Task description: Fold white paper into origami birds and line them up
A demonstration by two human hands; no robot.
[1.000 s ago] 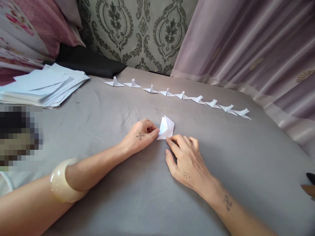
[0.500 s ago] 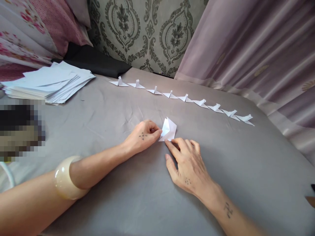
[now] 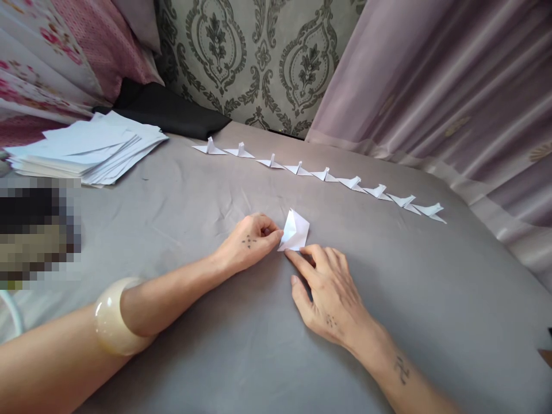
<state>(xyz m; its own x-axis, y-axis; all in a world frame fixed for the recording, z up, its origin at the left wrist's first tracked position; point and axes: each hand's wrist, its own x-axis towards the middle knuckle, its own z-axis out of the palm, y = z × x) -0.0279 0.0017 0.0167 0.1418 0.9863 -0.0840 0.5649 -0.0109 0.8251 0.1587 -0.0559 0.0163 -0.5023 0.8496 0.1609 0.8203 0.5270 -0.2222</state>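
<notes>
A small folded piece of white paper (image 3: 296, 230) lies on the grey cloth surface (image 3: 241, 322), in front of me at the middle. My left hand (image 3: 254, 238) pinches its left edge between thumb and curled fingers. At the paper's lower edge, the extended index finger of my right hand (image 3: 330, 282) presses down near the bottom left corner. The right thumb stands apart from the paper, and the other right fingers are spread slightly, holding nothing. Behind the hands, several folded white paper birds (image 3: 326, 175) form a slanting row.
A loose stack of white paper sheets (image 3: 86, 149) sits at the back left, beside a black cloth (image 3: 172, 112). Purple curtains (image 3: 431, 86) hang at the right, with a patterned panel (image 3: 263, 57) behind. A pixelated patch (image 3: 38, 230) covers something at the left edge.
My right index finger has slid slightly left along the paper's lower edge. The paper's upper flap lies a little flatter. My left hand keeps its pinch.
</notes>
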